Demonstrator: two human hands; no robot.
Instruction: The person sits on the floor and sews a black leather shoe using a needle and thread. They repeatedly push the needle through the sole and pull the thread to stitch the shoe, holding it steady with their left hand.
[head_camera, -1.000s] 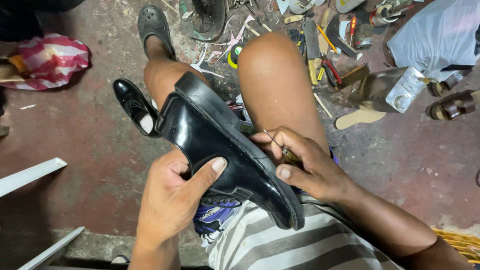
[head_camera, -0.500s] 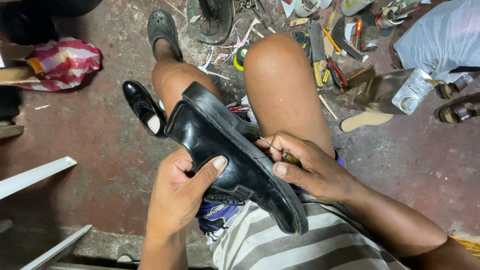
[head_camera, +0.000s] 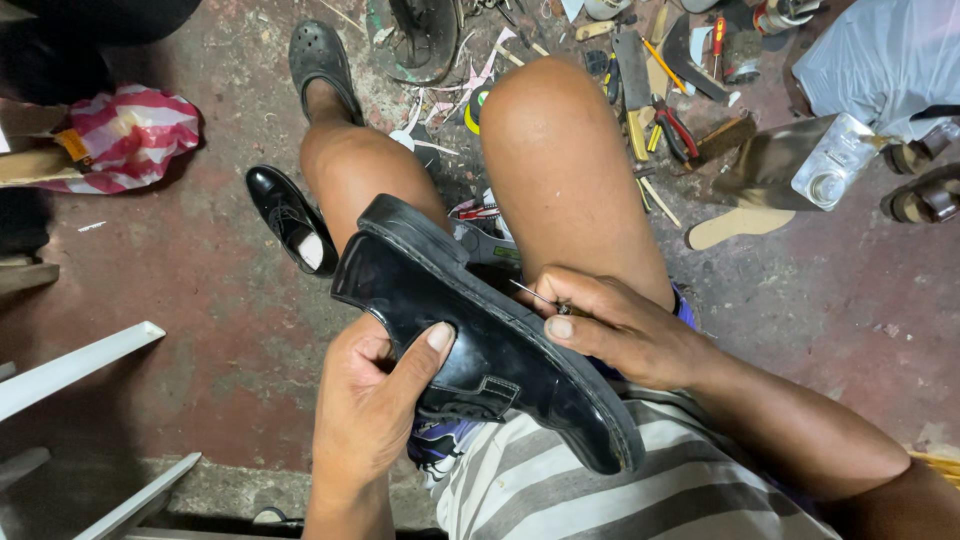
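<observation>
A glossy black leather shoe (head_camera: 480, 340) with a thick dark sole lies tilted across the person's lap, heel away from the body. The left hand (head_camera: 370, 420) cups it from below, thumb pressed on the upper. The right hand (head_camera: 620, 330) rests at the sole edge, fingers (head_camera: 570, 328) pinching a thin metal needle (head_camera: 530, 293). On the floor, a red-and-white striped bag (head_camera: 130, 135) lies far left; a clear plastic bottle (head_camera: 830, 165) sits right.

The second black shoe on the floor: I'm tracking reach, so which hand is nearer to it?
Left. The left hand, gripping the black shoe on the lap, is closer to the second black shoe; the right hand is farther right.
</observation>
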